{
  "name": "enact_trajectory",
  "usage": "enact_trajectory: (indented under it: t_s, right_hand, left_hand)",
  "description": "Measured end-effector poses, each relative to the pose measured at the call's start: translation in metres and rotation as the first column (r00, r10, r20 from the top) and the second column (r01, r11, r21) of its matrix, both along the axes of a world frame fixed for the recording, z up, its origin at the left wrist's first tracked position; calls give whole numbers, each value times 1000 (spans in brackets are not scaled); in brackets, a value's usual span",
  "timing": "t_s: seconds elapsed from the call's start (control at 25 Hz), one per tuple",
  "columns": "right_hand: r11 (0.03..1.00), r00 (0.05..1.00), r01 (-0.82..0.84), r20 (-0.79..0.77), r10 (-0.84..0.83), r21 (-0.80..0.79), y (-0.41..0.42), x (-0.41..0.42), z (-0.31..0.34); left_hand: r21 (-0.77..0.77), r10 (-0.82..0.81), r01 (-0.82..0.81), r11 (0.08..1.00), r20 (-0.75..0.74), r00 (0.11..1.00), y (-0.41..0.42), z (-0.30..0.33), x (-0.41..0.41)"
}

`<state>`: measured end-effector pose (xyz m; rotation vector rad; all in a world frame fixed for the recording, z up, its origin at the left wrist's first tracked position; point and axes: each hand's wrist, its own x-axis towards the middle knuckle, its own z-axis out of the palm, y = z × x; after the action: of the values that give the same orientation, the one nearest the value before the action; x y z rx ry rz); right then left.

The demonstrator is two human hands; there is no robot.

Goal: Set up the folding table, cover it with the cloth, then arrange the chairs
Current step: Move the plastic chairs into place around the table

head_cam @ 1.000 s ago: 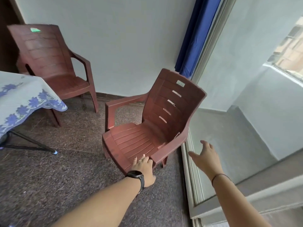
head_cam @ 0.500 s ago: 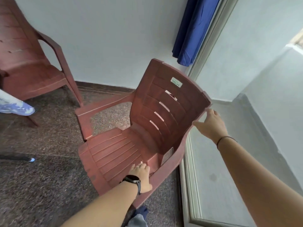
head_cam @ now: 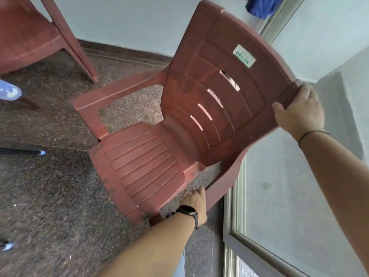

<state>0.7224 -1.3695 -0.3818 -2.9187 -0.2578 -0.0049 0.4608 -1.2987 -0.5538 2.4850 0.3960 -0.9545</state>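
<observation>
I had the reddish-brown plastic chair (head_cam: 159, 156) tilted on the speckled floor (head_cam: 50, 196), just beside the glass door frame (head_cam: 237, 196) on the right. My right hand (head_cam: 299, 110) had its grip clamped on the far right edge of the backrest. My left hand (head_cam: 194, 202) gripped the near right armrest, fingers wrapped around it. A second chair (head_cam: 30, 37) stood far left, well apart.

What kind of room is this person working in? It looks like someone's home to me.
Probably a room in a home, by a doorway or balcony. Two brown plastic armchairs, the near chair and a second chair, stand on a speckled stone floor, with a blue curtain beside a sliding glass door.
</observation>
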Motion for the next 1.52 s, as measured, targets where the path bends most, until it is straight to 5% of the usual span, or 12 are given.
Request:
enact_trajectory:
  t_s: [0.48, 1.0, 1.24, 1.52]
  right_hand:
    - [998, 1000, -8, 20, 9, -57, -24, -71, 22]
    - [958, 990, -136, 3, 140, 254, -97, -386, 21]
    - [927, 980, -193, 20, 197, 322, -73, -525, 25]
    - [892, 949, -313, 134, 284, 326, 15, -636, 15]
  left_hand:
    - [-66, 131, -133, 989, -33, 991, 0, 12, -65]
    - [292, 160, -133, 947, -70, 985, 33, 44, -337]
    - [392, 232, -162, 905, -138, 963, 73, 40, -448]
    - [489, 297, -249, 836, -20, 955, 194, 24, -537]
